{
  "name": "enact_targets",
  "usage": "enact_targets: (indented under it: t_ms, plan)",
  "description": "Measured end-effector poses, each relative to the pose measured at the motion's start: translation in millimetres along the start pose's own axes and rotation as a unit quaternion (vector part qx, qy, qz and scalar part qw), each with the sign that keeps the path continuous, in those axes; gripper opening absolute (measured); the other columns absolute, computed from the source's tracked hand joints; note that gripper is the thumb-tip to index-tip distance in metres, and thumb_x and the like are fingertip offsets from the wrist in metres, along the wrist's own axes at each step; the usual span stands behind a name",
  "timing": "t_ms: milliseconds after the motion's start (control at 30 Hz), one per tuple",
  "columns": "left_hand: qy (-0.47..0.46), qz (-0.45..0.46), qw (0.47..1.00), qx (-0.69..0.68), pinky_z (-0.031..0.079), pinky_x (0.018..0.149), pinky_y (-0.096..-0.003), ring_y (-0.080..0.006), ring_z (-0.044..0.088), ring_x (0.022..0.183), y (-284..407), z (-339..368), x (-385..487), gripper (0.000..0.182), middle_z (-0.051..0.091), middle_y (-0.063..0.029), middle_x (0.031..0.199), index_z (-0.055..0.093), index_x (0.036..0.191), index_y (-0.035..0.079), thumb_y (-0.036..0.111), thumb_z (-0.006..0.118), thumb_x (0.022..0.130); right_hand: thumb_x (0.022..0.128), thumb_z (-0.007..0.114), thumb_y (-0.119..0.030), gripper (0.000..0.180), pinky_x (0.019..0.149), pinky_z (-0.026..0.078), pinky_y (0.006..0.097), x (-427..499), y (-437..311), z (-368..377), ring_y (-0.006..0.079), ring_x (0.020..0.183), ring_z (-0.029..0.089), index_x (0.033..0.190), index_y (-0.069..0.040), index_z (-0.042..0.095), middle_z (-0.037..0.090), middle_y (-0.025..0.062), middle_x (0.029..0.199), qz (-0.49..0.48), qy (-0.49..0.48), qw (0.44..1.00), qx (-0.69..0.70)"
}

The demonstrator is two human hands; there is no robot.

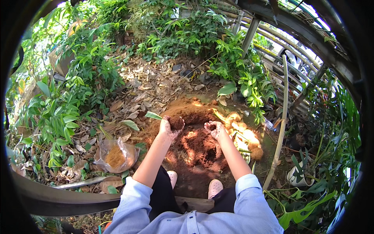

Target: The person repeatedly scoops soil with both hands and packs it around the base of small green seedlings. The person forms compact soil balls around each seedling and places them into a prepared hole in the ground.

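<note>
My left hand (172,128), dirty with soil, is cupped around a clump of dark brown soil (176,123); a green striped leaf cutting (153,115) sticks out from it to the left. To the right, my right hand (214,129) is half curled, its palm up, with a little dark soil in it. Both hands are over a heap of reddish-brown soil (201,146), with a lighter brown fibrous mound (187,108) behind. Beside my right forearm lie round clumps of brown fibre (255,150) among pale striped leaves (241,137).
At the left, a clear plastic bag (128,153) holds brown fibre. A long wooden pole (280,137) leans at the right, near a plastic bottle (269,124) and a white pot (301,175). Dry leaves (146,84) cover the ground ahead. My pink shoes (215,187) flank the soil.
</note>
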State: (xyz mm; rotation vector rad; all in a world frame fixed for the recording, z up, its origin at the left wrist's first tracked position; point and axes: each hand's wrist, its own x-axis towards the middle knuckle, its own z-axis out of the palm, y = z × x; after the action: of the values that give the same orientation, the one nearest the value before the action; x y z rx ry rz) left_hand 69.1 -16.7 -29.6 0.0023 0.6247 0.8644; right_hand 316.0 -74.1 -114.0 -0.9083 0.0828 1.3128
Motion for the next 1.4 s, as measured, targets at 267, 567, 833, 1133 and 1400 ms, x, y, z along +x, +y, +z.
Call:
enact_targets:
  t_ms: [267, 567, 833, 1133, 1400]
  plan:
    - [-0.026, -0.030, 0.999, -0.007, 0.046, 0.081, -0.0476, -0.0338, 0.055, 0.085, -21, 11, 4, 0.036, 0.053, -0.0179, 0.091, 0.042, 0.107, -0.003, 0.026, 0.032, 0.088, 0.086, 0.042, -0.007, 0.012, 0.071, 0.054, 0.0405, -69, -24, 33, 0.0305, 0.081, 0.054, 0.083, 0.004, 0.047, 0.051, 0.0185, 0.082, -0.041, 0.019, 0.995, 0.089]
    - [-0.023, -0.046, 0.999, 0.017, 0.047, 0.080, -0.0478, -0.0339, 0.055, 0.085, -52, 19, 0, 0.034, 0.054, -0.0179, 0.091, 0.045, 0.103, -0.003, 0.024, 0.033, 0.086, 0.069, 0.037, 0.017, 0.035, 0.082, 0.051, 0.0375, -82, -31, 21, 0.0319, 0.088, 0.052, 0.102, 0.009, 0.045, 0.051, 0.0170, 0.089, -0.100, -0.036, 0.987, 0.120]
    - [-0.056, -0.069, 0.995, 0.040, 0.047, 0.080, -0.0473, -0.0346, 0.056, 0.086, -62, 18, 1, 0.035, 0.056, -0.0181, 0.091, 0.048, 0.098, -0.003, 0.026, 0.033, 0.086, 0.076, 0.040, 0.016, 0.031, 0.083, 0.051, 0.0417, -68, -32, 18, 0.0360, 0.095, 0.055, 0.105, 0.009, 0.047, 0.053, 0.0207, 0.097, -0.107, -0.090, 0.987, 0.081]
    - [-0.046, -0.075, 0.996, 0.028, 0.047, 0.083, -0.0468, -0.0348, 0.054, 0.090, -68, 23, 0, 0.036, 0.054, -0.0199, 0.099, 0.045, 0.106, -0.004, 0.025, 0.033, 0.087, 0.076, 0.051, 0.005, 0.033, 0.080, 0.051, 0.0401, -68, -26, 20, 0.0306, 0.091, 0.058, 0.109, 0.004, 0.047, 0.057, 0.0184, 0.099, -0.118, -0.084, 0.986, 0.085]
    - [-0.058, -0.084, 0.995, 0.013, 0.046, 0.083, -0.0474, -0.0350, 0.054, 0.089, -71, 25, 1, 0.034, 0.055, -0.0200, 0.095, 0.046, 0.102, -0.004, 0.023, 0.032, 0.087, 0.079, 0.049, 0.004, 0.022, 0.076, 0.054, 0.0384, -65, -19, 21, 0.0284, 0.089, 0.060, 0.101, 0.002, 0.052, 0.060, 0.0160, 0.093, -0.150, -0.086, 0.983, 0.060]
